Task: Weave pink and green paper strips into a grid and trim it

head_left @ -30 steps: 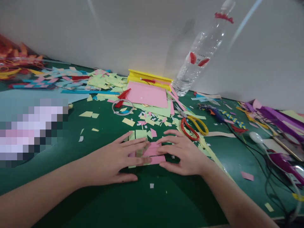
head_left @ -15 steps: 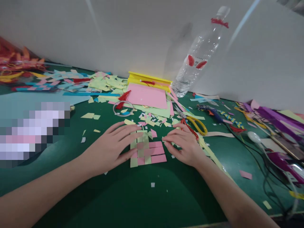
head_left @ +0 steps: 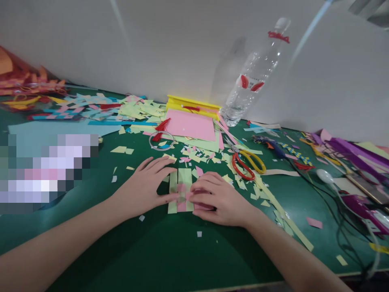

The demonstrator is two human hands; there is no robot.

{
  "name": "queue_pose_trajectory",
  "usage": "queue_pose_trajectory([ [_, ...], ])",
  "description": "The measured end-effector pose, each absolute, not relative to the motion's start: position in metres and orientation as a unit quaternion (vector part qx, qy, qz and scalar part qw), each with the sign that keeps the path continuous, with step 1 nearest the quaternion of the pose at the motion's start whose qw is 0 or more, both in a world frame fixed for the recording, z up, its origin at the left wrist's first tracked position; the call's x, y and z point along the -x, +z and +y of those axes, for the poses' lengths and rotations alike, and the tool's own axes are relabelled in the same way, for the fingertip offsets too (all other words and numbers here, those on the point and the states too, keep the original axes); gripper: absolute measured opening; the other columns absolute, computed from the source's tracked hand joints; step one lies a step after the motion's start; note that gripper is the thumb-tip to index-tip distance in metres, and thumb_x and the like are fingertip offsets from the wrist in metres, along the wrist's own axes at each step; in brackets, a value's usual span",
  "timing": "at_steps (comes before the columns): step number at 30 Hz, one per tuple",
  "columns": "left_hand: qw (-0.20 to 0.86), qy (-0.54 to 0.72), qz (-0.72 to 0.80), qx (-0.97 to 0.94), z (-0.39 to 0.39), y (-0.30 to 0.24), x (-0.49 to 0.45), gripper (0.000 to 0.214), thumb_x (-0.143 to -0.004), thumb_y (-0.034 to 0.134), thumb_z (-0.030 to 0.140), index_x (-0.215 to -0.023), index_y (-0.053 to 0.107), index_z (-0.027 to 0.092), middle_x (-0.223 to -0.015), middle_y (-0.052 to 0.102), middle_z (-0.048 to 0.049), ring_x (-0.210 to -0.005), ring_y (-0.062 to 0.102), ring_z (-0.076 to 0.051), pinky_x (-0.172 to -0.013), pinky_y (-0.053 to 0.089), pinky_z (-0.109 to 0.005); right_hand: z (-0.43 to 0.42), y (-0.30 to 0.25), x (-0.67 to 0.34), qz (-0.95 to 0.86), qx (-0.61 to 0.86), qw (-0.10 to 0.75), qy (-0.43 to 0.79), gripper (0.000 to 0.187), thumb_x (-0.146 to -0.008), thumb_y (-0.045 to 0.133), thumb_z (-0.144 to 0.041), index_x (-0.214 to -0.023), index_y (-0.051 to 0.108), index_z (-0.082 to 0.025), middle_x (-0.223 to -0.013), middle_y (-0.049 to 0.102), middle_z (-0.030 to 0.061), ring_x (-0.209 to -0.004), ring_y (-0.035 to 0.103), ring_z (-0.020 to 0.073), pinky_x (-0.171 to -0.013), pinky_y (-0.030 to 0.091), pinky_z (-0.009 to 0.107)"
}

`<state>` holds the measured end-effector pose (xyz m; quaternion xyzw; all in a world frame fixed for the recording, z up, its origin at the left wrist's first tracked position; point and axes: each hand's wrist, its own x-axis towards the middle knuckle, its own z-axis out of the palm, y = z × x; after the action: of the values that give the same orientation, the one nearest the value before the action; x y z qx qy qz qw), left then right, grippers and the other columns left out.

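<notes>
A small woven paper mat point(head_left: 181, 206) of light green and pink strips lies flat on the green table in front of me. My left hand point(head_left: 146, 184) is spread at its left side, with the thumb resting on the weave and the fingers stretched past its upper left edge. On the right side, my right hand point(head_left: 220, 198) curls over the pink strips, its fingertips against a green strip and its thumb near the lower edge. Most of the pink strip ends are hidden under this hand. Scissors point(head_left: 243, 167) with one red and one yellow handle lie beyond it.
Behind the mat are paper scraps point(head_left: 194, 154), a clear ring point(head_left: 161, 140) and a pink sheet point(head_left: 191, 125). A plastic bottle point(head_left: 252, 77) leans against the wall. At right lie cables and a purple-and-white glue gun point(head_left: 358, 207). A blurred-out object point(head_left: 57, 170) sits at left.
My right hand has moved left and down onto the pink strips, uncovering the scissors' red handle. My left hand has shifted slightly, exposing more of the mat's upper part. The view has tilted a little.
</notes>
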<state>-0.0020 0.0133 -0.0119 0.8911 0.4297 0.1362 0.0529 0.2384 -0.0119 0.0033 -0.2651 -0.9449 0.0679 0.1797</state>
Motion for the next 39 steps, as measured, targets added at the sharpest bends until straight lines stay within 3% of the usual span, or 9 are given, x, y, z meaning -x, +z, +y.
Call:
queue_pose_trajectory([
  [7, 0.084, 0.136, 0.42, -0.893, 0.016, -0.016, 0.004, 0.077, -0.073, 0.048, 0.071, -0.127, 0.047, 0.017, -0.141, 0.042, -0.0129, -0.134, 0.031, -0.03, -0.109, 0.021, -0.053, -0.007, 0.003, -0.239, -0.915, 0.328, 0.229, 0.056, 0.021, -0.09, 0.047, -0.027, -0.104, 0.06, -0.02, -0.105, 0.064, 0.0063, -0.103, 0.055, 0.0181, -0.095, 0.039, 0.04],
  [14, 0.13, 0.164, 0.401, -0.892, 0.016, -0.014, 0.004, 0.062, -0.069, 0.058, 0.067, -0.112, 0.054, 0.023, -0.138, 0.044, -0.0089, -0.135, 0.026, -0.031, -0.11, 0.013, -0.058, -0.002, 0.006, -0.232, -0.878, 0.426, 0.208, 0.068, 0.03, -0.089, 0.048, -0.028, -0.116, 0.054, -0.016, -0.112, 0.063, 0.0099, -0.107, 0.054, 0.0227, -0.096, 0.04, 0.046],
  [19, 0.175, 0.183, 0.392, -0.884, 0.014, -0.008, 0.0, 0.053, -0.065, 0.07, 0.053, -0.102, 0.048, 0.023, -0.117, 0.057, -0.0061, -0.122, 0.045, -0.028, -0.111, 0.01, -0.057, 0.004, 0.016, -0.224, -0.871, 0.449, 0.163, 0.117, 0.042, -0.087, 0.051, -0.037, -0.123, 0.05, -0.015, -0.112, 0.062, 0.0123, -0.11, 0.053, 0.0261, -0.09, 0.044, 0.047],
  [21, 0.198, 0.194, 0.399, -0.874, 0.013, -0.006, -0.001, 0.054, -0.066, 0.071, 0.049, -0.107, 0.046, 0.023, -0.112, 0.059, -0.0049, -0.116, 0.051, -0.027, -0.111, 0.013, -0.056, 0.006, 0.021, -0.222, -0.87, 0.451, 0.142, 0.138, 0.045, -0.086, 0.053, -0.04, -0.124, 0.05, -0.016, -0.115, 0.061, 0.0133, -0.108, 0.054, 0.0272, -0.087, 0.046, 0.046],
  [23, 0.233, 0.211, 0.417, -0.853, 0.012, -0.004, -0.001, 0.056, -0.071, 0.066, 0.047, -0.117, 0.043, 0.025, -0.108, 0.061, -0.0041, -0.116, 0.052, -0.028, -0.106, 0.028, -0.054, 0.009, 0.024, -0.221, -0.868, 0.451, 0.134, 0.156, 0.048, -0.085, 0.053, -0.041, -0.126, 0.049, -0.017, -0.119, 0.059, 0.0137, -0.105, 0.056, 0.0268, -0.083, 0.049, 0.044],
  [25, 0.281, 0.238, 0.433, -0.823, 0.013, -0.002, -0.001, 0.055, -0.078, 0.06, 0.044, -0.125, 0.038, 0.027, -0.097, 0.064, -0.0025, -0.108, 0.057, -0.026, -0.093, 0.044, -0.046, 0.012, 0.027, -0.22, -0.866, 0.451, 0.135, 0.169, 0.049, -0.085, 0.053, -0.042, -0.128, 0.048, -0.018, -0.119, 0.059, 0.0136, -0.102, 0.057, 0.0259, -0.08, 0.05, 0.042],
  [27, 0.318, 0.273, 0.437, -0.796, 0.013, 0.0, 0.0, 0.051, -0.081, 0.057, 0.04, -0.126, 0.037, 0.026, -0.086, 0.064, -0.0002, -0.093, 0.063, -0.022, -0.082, 0.051, -0.039, 0.014, 0.028, -0.219, -0.862, 0.449, 0.137, 0.19, 0.048, -0.086, 0.053, -0.041, -0.128, 0.047, -0.019, -0.117, 0.06, 0.0131, -0.101, 0.059, 0.0252, -0.076, 0.052, 0.041],
  [32, 0.284, 0.371, 0.426, -0.775, 0.01, 0.008, 0.001, 0.04, -0.081, 0.057, 0.037, -0.117, 0.045, 0.023, -0.084, 0.063, -0.0019, -0.081, 0.064, -0.02, -0.08, 0.052, -0.039, 0.018, 0.03, -0.216, -0.802, 0.45, 0.181, 0.347, 0.055, -0.081, 0.061, -0.037, -0.13, 0.041, -0.021, -0.12, 0.059, 0.0117, -0.1, 0.062, 0.0201, -0.076, 0.055, 0.034],
  [39, 0.181, 0.432, 0.395, -0.791, 0.004, 0.01, 0.002, 0.018, -0.083, 0.057, 0.03, -0.099, 0.052, 0.023, -0.086, 0.064, -0.0017, -0.104, 0.059, -0.023, -0.097, 0.044, -0.041, 0.022, 0.035, -0.214, -0.743, 0.447, 0.263, 0.422, 0.034, -0.071, 0.069, -0.023, -0.102, 0.058, -0.016, -0.092, 0.067, 0.0063, -0.085, 0.064, 0.0157, -0.075, 0.054, 0.031],
])
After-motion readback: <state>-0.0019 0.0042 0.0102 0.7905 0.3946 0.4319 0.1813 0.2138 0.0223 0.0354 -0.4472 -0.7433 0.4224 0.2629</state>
